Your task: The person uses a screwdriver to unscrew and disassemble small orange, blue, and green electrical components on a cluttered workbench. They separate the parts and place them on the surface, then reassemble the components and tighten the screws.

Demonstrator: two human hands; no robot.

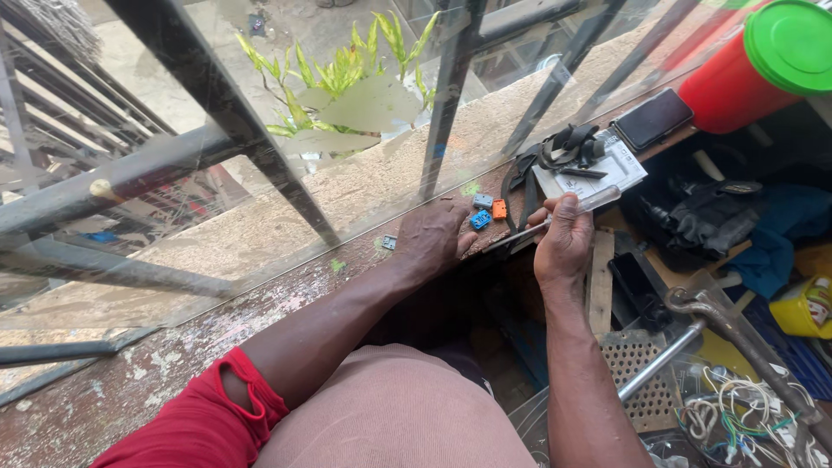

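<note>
My left hand [438, 236] rests palm down on the worn wooden sill [260, 299], fingers by three small blocks: a blue one [479, 219], a grey one [483, 201] and an orange one [499, 209]. Another small grey piece [389, 243] lies just left of that hand. My right hand [562, 243] grips a screwdriver [598, 201] with a clear handle; its thin shaft points left towards the blocks.
A glass pane and metal bars [217, 95] stand right behind the sill. Black straps and a white card [598, 165], a dark phone [652, 119] and a red jug with green lid [763, 65] sit to the right. Tools, wires [737, 416] and a perforated plate [637, 368] crowd the lower right.
</note>
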